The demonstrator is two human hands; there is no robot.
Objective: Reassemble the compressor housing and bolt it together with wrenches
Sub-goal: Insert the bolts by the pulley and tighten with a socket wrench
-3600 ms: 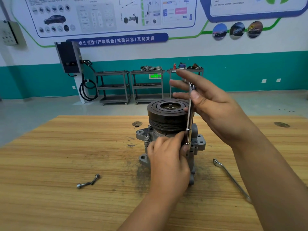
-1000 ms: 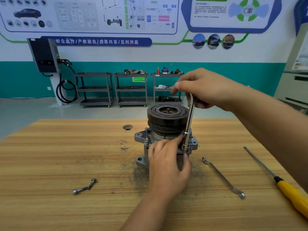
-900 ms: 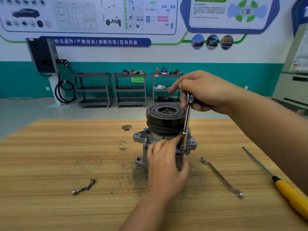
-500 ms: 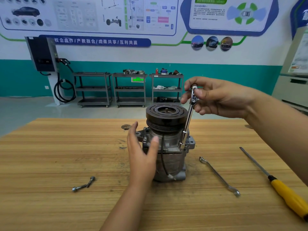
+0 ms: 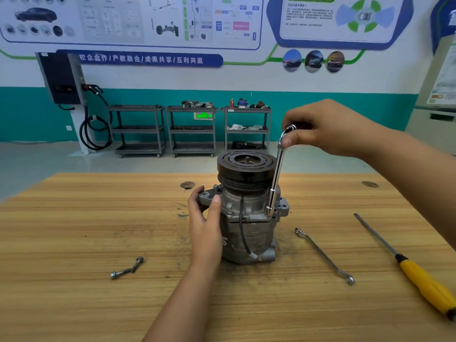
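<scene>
The grey compressor [image 5: 249, 223] stands upright on the wooden table [image 5: 74, 230], its black pulley on top. A chrome socket wrench [image 5: 275, 176] stands nearly upright, its socket end set on a bolt at the housing's right flange. My right hand [image 5: 325, 128] pinches the wrench's top end. My left hand [image 5: 206, 218] rests against the housing's left side, thumb on the left mounting ear. Two loose bolts [image 5: 127, 267] lie on the table at the left.
A flat spanner [image 5: 323, 255] lies on the table right of the compressor. Farther right lies a yellow-handled screwdriver [image 5: 414, 272]. Two small round holes mark the tabletop. Shelving carts stand by the far wall.
My left hand let go of the wrench's socket end and moved to the compressor's left side. My right hand regripped the wrench's top; the wrench stays on the bolt.
</scene>
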